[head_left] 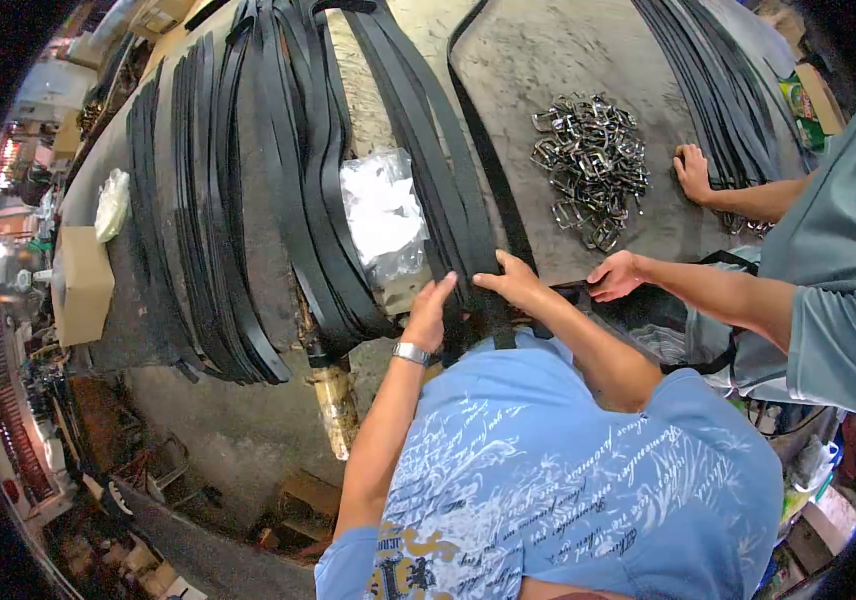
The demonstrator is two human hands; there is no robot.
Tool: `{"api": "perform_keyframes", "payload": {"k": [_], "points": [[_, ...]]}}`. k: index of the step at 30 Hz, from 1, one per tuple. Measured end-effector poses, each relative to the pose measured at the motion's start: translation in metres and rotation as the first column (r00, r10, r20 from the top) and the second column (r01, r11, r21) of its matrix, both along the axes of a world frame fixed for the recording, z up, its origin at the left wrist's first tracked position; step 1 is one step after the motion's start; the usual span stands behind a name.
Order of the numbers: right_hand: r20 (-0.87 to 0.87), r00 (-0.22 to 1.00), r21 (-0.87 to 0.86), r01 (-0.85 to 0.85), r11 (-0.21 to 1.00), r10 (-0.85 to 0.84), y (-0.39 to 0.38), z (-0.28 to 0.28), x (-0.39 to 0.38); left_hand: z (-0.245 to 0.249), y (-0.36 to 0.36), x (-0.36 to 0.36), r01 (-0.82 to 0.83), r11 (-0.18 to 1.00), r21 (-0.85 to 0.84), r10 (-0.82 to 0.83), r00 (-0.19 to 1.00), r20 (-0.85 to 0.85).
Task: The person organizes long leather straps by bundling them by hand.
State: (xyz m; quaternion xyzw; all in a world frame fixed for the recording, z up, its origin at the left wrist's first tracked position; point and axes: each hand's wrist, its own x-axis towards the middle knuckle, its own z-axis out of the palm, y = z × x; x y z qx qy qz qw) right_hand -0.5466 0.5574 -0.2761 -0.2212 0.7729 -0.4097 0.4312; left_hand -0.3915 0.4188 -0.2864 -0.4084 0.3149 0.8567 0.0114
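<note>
Black straps run in a bundle down the table to its near edge, in front of the blue shirt. My left hand, with a watch on the wrist, is at the left side of the bundle's near end, fingers together and pointing up. On the right side, my right hand touches the straps with its fingertips, thumb and fingers apart. Beside the bundle lies a clear plastic bag with white pieces. A pile of metal buckles sits farther right.
More black straps lie at the left, others at the far right. A cardboard box stands at the left edge. At the right, a co-worker has both hands by the table. A wrapped post juts out below.
</note>
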Motion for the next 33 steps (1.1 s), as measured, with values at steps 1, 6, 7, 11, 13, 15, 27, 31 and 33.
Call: {"api": "perform_keyframes", "payload": {"k": [1, 6, 7, 11, 13, 15, 27, 31, 33], "points": [[-0.084, 0.996, 0.038, -0.026, 0.999, 0.029, 0.000, 0.001, -0.001, 0.009, 0.004, -0.007, 0.040, 0.994, -0.098, -0.039, 0.999, 0.010], [0.013, 0.995, -0.072, 0.105, 0.992, -0.104, -0.001, 0.008, 0.013, 0.018, -0.006, -0.012, 0.153, 0.973, -0.171, -0.166, 0.984, -0.061], [0.265, 0.954, -0.150, 0.181, 0.972, -0.137, -0.005, 0.014, 0.008, 0.021, -0.007, -0.014, 0.169, 0.969, -0.180, -0.182, 0.982, -0.057], [0.611, 0.759, -0.079, 0.343, 0.936, -0.226, -0.015, 0.032, -0.011, 0.021, -0.009, -0.013, 0.218, 0.944, -0.249, -0.228, 0.973, -0.014], [0.621, 0.749, -0.035, 0.322, 0.946, -0.231, -0.009, 0.031, -0.022, 0.018, -0.008, -0.015, 0.215, 0.944, -0.249, -0.218, 0.976, 0.017], [0.503, 0.811, 0.023, 0.333, 0.943, -0.299, -0.003, 0.051, -0.028, 0.019, -0.004, -0.012, 0.179, 0.965, -0.194, -0.170, 0.984, 0.061], [0.361, 0.895, -0.085, 0.313, 0.946, -0.263, 0.016, 0.037, -0.011, 0.021, 0.007, -0.007, 0.046, 0.978, -0.205, -0.034, 0.998, 0.059], [0.016, 0.983, -0.168, 0.184, 0.968, -0.184, 0.030, 0.015, -0.005, 0.009, 0.000, 0.010, 0.593, 0.495, -0.635, -0.231, 0.794, 0.562], [-0.071, 0.984, -0.192, 0.148, 0.970, -0.164, 0.045, -0.004, -0.007, 0.019, 0.002, 0.017, 0.652, 0.364, -0.665, -0.227, 0.755, 0.616]]}}
